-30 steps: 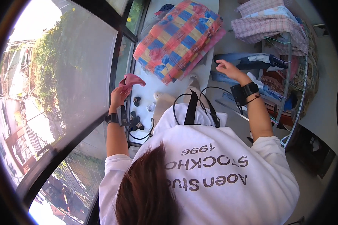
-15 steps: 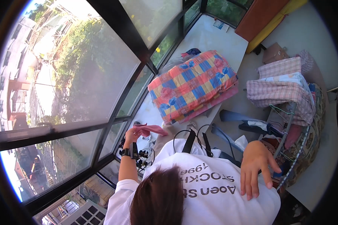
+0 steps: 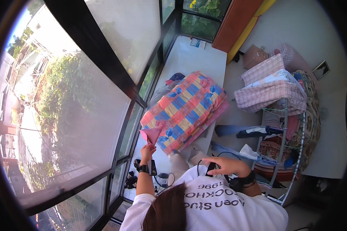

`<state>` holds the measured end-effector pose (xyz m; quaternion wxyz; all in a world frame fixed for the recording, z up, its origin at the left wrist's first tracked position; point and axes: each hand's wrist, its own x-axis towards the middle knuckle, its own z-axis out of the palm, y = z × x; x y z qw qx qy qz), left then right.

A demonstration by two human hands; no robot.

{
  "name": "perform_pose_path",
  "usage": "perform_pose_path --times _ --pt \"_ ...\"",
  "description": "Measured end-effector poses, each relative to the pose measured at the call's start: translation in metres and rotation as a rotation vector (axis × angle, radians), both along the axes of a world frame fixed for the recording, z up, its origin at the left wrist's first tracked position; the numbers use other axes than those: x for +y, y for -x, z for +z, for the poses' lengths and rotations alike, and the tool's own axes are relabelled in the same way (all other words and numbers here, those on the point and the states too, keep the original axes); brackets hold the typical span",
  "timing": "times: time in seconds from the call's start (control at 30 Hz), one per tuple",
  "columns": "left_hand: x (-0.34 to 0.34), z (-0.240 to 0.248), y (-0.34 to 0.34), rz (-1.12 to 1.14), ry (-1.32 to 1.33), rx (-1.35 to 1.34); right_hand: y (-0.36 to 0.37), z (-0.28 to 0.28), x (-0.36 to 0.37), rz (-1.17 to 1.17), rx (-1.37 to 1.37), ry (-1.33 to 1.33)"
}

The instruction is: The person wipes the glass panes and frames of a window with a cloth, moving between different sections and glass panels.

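Note:
My left hand (image 3: 147, 152) is closed on a small pink cloth (image 3: 149, 135), which hangs out past the fingertips over the near left corner of the checked quilt (image 3: 187, 109). The exact kind of cloth does not show. Across the front of my white shirt lies my right hand (image 3: 225, 165), its fingers stretched to the left and apart, with nothing seen in them. It is closest to black straps and a cable at my chest. The folded quilt is orange, blue and yellow, and rests on a white ledge.
Large dark-framed windows (image 3: 81, 88) run along the left. On the right stands a metal drying rack (image 3: 285, 134) hung with jeans, checked cloths and other laundry. A pink box (image 3: 255, 57) sits at the far right, and dark clothes (image 3: 176, 77) lie behind the quilt.
My left hand has carried the pink cloth forward and right, over the quilt's corner. My right hand has swung left across my chest. The whole view has shifted.

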<state>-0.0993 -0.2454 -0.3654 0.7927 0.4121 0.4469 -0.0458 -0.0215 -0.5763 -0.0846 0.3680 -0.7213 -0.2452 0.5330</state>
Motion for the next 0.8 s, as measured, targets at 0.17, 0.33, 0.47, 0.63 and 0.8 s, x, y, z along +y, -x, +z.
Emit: perform_pose_path --times 0.17,0.33,0.47,0.63,0.8 --pt "-0.028 0.006 0.023 0.114 0.162 0.036 -0.011 -0.013 -0.020 -0.523 0.064 -0.147" --pt "-0.009 0.005 0.045 0.325 0.214 0.103 -0.040 -0.010 -0.046 -0.573 0.030 -0.154" --pt "-0.001 0.022 0.039 0.306 0.107 0.142 -0.069 -0.027 -0.073 -0.574 0.041 -0.159" --pt "-0.031 0.030 -0.015 0.295 0.048 0.128 -0.110 -0.055 -0.131 -0.555 0.019 -0.147" --pt "-0.055 0.040 -0.088 -0.029 -0.031 -0.123 -0.152 -0.077 -0.204 -0.831 -0.042 -0.258"
